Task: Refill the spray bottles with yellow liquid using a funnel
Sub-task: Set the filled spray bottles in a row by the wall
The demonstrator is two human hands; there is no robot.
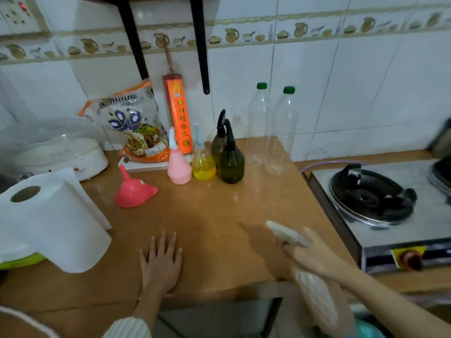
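Right hand (314, 256) grips a white spray bottle (314, 289) at the neck, fingers curled under its trigger head, bottle hanging blurred off the front edge of the surface (219, 228). Left hand (161, 262) lies flat on the surface, fingers straight, holding nothing. Judgement: the bottle should be set upright on the bare surface before the head is unscrewed, the free hand steadying its body. Pink funnel (134, 191) lies tipped on its rim, spout up, well apart from both hands. Against the wall stand a pink spray bottle (179, 167), a clear spray bottle (203, 167) part-filled with yellow liquid, two dark green spray bottles (231, 164), and two clear, green-capped bottles (275, 132).
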